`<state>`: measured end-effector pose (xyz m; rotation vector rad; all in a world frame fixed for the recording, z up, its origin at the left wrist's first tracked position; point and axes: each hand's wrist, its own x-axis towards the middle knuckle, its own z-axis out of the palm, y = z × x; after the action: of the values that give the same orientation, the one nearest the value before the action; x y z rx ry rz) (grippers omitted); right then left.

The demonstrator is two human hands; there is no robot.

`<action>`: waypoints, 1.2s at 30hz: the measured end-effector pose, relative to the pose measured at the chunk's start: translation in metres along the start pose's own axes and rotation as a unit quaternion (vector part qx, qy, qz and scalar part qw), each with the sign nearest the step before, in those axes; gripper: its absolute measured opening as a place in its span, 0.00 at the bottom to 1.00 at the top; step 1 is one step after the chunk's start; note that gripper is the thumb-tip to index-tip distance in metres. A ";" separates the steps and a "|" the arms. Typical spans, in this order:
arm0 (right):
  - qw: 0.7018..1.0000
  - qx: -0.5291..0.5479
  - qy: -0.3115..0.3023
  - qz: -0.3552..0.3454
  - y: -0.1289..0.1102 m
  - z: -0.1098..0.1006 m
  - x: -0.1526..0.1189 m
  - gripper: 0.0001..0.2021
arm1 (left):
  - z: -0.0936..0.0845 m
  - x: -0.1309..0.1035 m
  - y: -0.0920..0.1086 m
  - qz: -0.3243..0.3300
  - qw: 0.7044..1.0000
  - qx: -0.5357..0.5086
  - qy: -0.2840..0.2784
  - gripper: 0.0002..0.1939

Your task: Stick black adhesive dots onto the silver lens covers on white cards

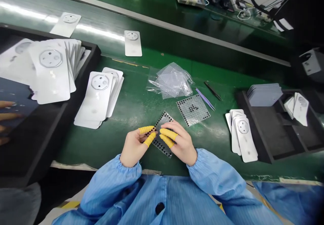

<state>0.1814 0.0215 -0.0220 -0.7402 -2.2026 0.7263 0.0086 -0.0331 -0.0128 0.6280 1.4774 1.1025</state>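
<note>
Between my hands is a clear sheet with rows of small black dots [162,147], tilted above the green bench. My left hand [136,143], in yellow finger cots, pinches the sheet's left edge between thumb and finger. My right hand [179,140], also in yellow finger cots, has its fingers closed on the sheet's upper right side; whether a single dot sits in its fingertips is too small to tell. Just beyond lies a second dotted sheet [193,109], flat on the bench. Purple tweezers [205,99] touch its right side, and dark tweezers [213,90] lie farther right.
Clear plastic film pieces [174,81] are heaped ahead. White panels [95,95] are stacked at left and more panels [244,137] at right. Black trays stand on the left [76,108] and right [280,140]. Another person's hand [10,115] reaches in at far left.
</note>
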 end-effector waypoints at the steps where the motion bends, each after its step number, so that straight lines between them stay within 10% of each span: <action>1: 1.000 0.004 -0.002 -0.013 -0.002 0.001 0.003 0.13 | 0.002 -0.001 0.001 -0.001 1.000 -0.005 -0.005 0.25; 11: 0.991 -0.071 -0.054 -0.103 0.005 0.003 0.003 0.13 | 0.003 -0.007 -0.010 0.041 0.999 -0.010 0.004 0.41; 16: 0.987 -0.073 -0.102 -0.102 0.006 0.006 0.009 0.10 | 0.001 -0.003 -0.026 0.135 0.982 0.127 0.021 0.23; 21: 0.995 0.076 -0.055 0.046 0.014 0.012 0.015 0.04 | -0.006 -0.003 -0.023 0.166 0.963 0.210 -0.002 0.12; 26: 0.996 0.070 0.009 0.059 0.015 0.008 0.015 0.05 | -0.027 0.009 0.041 0.137 0.921 0.353 -0.094 0.24; 32: 0.997 0.055 0.035 0.035 0.010 0.009 0.012 0.06 | 0.014 0.137 0.164 0.153 0.864 0.458 0.143 0.28; 36: 0.998 0.030 0.047 0.021 0.008 0.008 0.011 0.08 | 0.044 0.212 0.203 0.076 0.862 0.451 0.218 0.31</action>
<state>0.1718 0.0320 -0.0274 -0.7765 -2.0768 0.7592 -0.0362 0.2466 0.0737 1.2049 2.3987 0.6205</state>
